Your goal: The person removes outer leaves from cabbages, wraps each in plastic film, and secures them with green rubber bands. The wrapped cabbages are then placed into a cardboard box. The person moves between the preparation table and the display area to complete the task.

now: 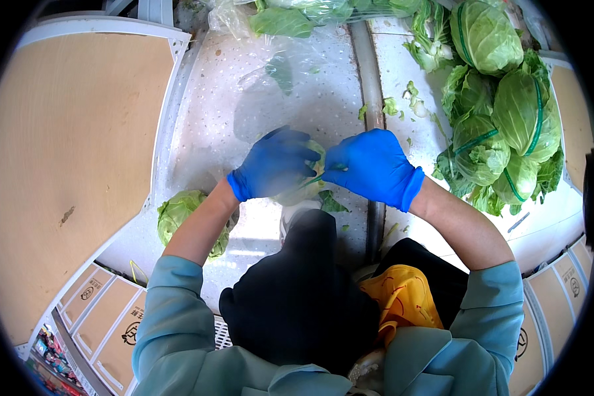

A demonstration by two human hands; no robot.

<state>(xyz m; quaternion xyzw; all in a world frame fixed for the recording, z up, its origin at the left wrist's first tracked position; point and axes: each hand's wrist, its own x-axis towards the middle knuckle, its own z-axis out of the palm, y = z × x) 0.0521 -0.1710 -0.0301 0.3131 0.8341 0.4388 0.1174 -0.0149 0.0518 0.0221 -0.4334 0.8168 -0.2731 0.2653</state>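
My left hand [277, 163], in a blue glove, rests with spread fingers on a pale green cabbage [297, 196], which it largely covers. To its right my right hand [369, 166], also gloved in blue, pinches a thin green band [313, 181] between thumb and fingers at the cabbage's side. The band runs towards the left hand; its far part is hidden. A loose green leaf [332, 202] lies just below the right hand. Another cabbage [180, 213] sits on the floor beside my left forearm.
Several cabbages [519, 111], some with green bands, are piled at the right. Clear plastic bags with leafy greens [282, 22] lie at the top. A metal floor strip [369, 74] runs between my hands and the pile. A tan panel [79, 123] stands at the left.
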